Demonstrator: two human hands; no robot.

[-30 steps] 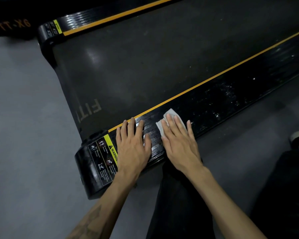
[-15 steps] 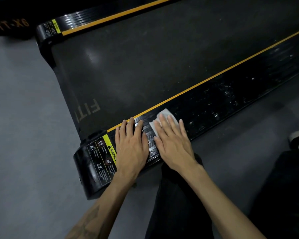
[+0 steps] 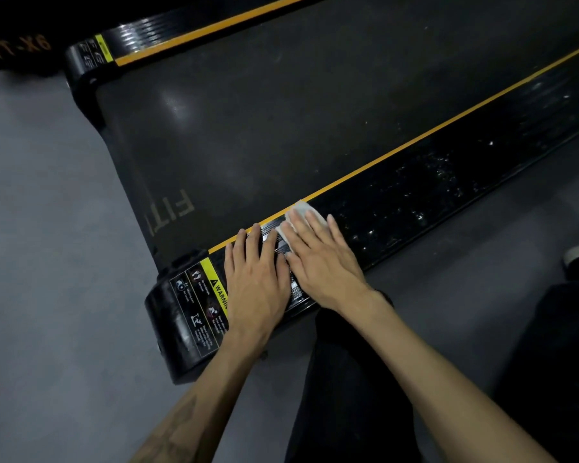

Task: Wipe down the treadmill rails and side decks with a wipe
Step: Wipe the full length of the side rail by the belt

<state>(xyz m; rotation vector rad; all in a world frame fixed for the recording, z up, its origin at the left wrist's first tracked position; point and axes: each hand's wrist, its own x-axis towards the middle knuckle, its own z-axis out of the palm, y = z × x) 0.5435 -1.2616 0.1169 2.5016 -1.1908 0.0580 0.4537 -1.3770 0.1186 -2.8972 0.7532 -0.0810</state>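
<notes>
Right hand point(image 3: 321, 259) slid wipe point(image 3: 298, 217) nearer left hand point(image 3: 255, 279), both flat, fingers straight, on side deck point(image 3: 415, 195)

Gym or fitness room, seen from above at floor level

A treadmill point(image 3: 281, 128) fills the centre and upper right of the frame: a wide dark running belt point(image 3: 264, 121) printed with pale letters "FIT", flanked by glossy black side decks point(image 3: 448, 168) edged with orange stripes point(image 3: 415, 135). A yellow-and-black warning label point(image 3: 203, 302) with pictograms sits on the near end cap at lower centre. The machine stands on smooth grey flooring point(image 3: 47, 262), at left. In the upper left corner a second dark piece of equipment point(image 3: 14, 45) bears orange lettering, suggesting several machines side by side
</notes>
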